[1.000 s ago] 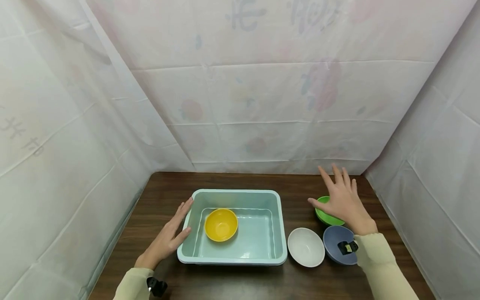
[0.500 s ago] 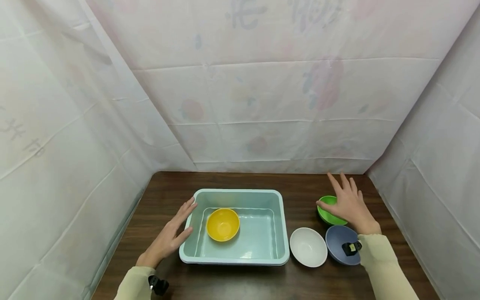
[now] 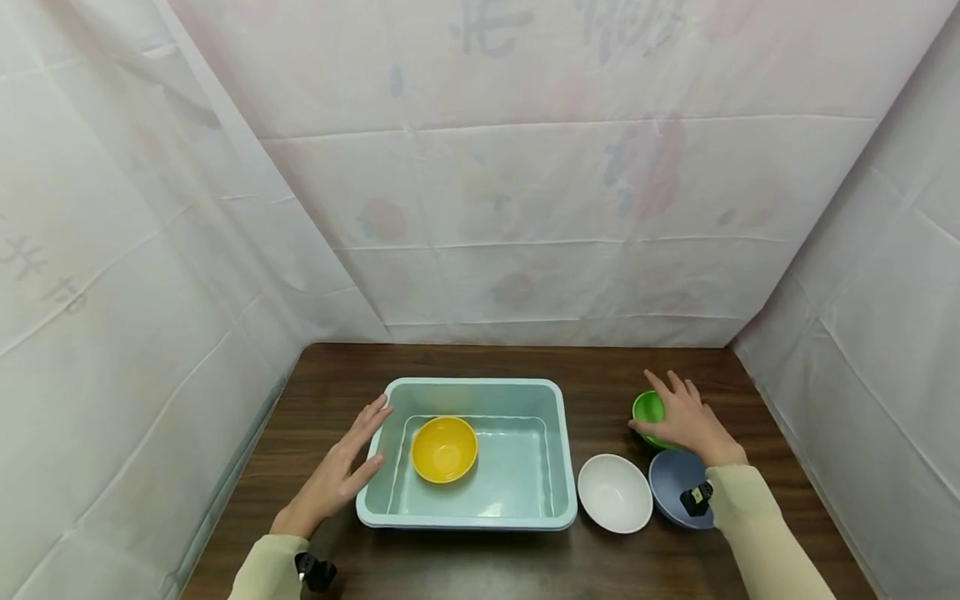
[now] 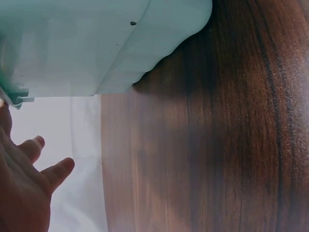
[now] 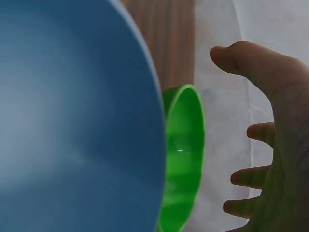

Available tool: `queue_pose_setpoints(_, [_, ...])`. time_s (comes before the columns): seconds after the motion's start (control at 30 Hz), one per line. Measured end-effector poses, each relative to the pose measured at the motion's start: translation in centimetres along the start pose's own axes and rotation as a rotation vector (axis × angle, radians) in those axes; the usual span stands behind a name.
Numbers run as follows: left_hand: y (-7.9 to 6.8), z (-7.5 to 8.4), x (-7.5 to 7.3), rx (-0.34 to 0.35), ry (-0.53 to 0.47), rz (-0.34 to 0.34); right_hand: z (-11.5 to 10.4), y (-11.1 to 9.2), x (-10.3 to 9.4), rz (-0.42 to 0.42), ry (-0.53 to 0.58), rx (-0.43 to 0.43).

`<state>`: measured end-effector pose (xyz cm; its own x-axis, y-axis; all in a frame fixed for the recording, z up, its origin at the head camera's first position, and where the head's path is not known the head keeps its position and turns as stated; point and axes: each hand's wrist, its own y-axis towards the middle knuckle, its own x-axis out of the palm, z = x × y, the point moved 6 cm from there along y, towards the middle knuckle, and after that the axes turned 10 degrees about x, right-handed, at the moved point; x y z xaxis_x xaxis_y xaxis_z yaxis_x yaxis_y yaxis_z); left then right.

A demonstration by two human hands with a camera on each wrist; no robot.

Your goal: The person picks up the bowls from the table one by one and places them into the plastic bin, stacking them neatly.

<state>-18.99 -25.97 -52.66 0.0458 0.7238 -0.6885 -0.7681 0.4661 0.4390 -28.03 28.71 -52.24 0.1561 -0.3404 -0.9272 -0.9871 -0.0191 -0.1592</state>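
My left hand (image 3: 333, 483) lies along the left rim of a pale blue-green plastic basin (image 3: 468, 523), its fingers straight and thumb spread. Inside the basin, toward the left, sits a yellow bowl (image 3: 443, 450). Above a small green bowl (image 3: 647, 407) at the right, my right hand (image 3: 688, 425) hovers with fingers and thumb spread, covering part of it. In the right wrist view a gap shows between that hand (image 5: 285, 111) and the green bowl (image 5: 186, 150). A blue bowl (image 3: 670, 483) stands under the right wrist, partly hidden by the wrist camera.
A white bowl (image 3: 615, 493) stands between the basin and the blue bowl. Everything rests on a dark wooden table (image 3: 480, 567). White printed sheeting (image 3: 510, 192) hangs behind the table and along both sides.
My right hand has come down and nearer over the green bowl, its fingers drawing in slightly. The left hand and the bowls keep their places.
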Motion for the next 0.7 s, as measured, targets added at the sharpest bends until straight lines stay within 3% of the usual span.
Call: queue_pose_setpoints(0.7, [0.0, -0.1, 0.0, -0.011, 0.042, -0.002, 0.4, 0.8, 1.4, -0.109, -0.068, 0.009])
